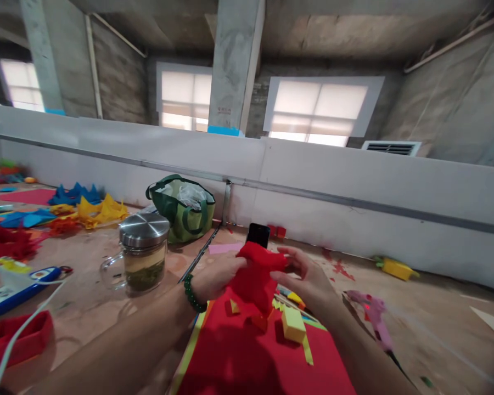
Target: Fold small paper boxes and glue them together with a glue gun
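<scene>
Between my two hands is a soft red felt piece (257, 269), raised above a stack of red sheets (230, 356). My left hand (218, 274), with a green bead bracelet (192, 293) at the wrist, grips its left edge; the fingertips are partly hidden. At the right edge, my right hand (307, 277) holds it between thumb and bent fingers. Below the hands, a yellow block (293, 323), a thin yellow strip (308, 351) and a small yellow-orange scrap (234, 306) lie on the sheets. A black phone (258, 233) stands just behind the felt.
A glass mug (144, 269) with a metal lid and a green bag (189, 214) stand to the left. Felt shapes, including yellow ones (102, 211), lie further left. A pink glue gun (372, 312) with a cord rests at right. A white partition (354, 181) bounds the table's back.
</scene>
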A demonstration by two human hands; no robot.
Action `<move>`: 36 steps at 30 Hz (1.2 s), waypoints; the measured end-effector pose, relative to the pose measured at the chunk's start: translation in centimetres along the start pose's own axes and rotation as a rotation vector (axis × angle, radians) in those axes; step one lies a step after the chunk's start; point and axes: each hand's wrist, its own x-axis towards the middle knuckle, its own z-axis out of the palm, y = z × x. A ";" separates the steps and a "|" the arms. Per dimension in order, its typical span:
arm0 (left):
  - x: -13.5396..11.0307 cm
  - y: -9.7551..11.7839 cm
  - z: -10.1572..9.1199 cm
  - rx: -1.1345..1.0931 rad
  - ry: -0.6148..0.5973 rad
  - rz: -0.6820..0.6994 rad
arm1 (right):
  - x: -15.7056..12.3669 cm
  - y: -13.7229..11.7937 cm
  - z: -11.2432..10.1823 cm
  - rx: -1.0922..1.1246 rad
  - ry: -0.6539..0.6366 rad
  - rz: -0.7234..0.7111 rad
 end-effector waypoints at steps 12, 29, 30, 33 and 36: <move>0.4 -0.2 -1.5 0.069 -0.093 -0.175 | -0.2 0.2 -1.2 -0.014 -0.052 0.029; 0.0 -0.3 -2.0 0.603 -0.027 -0.150 | -0.5 -0.8 -2.0 -0.200 -0.424 0.140; -0.2 -0.3 -1.9 0.630 -0.019 -0.138 | -0.6 -0.9 -1.8 -0.233 -0.430 0.130; -0.4 -0.2 -1.5 0.699 -0.003 -0.113 | -0.9 -1.3 -1.5 -0.287 -0.448 0.104; -0.4 -0.3 -1.1 0.749 0.006 -0.098 | -1.1 -1.7 -1.4 -0.315 -0.443 0.094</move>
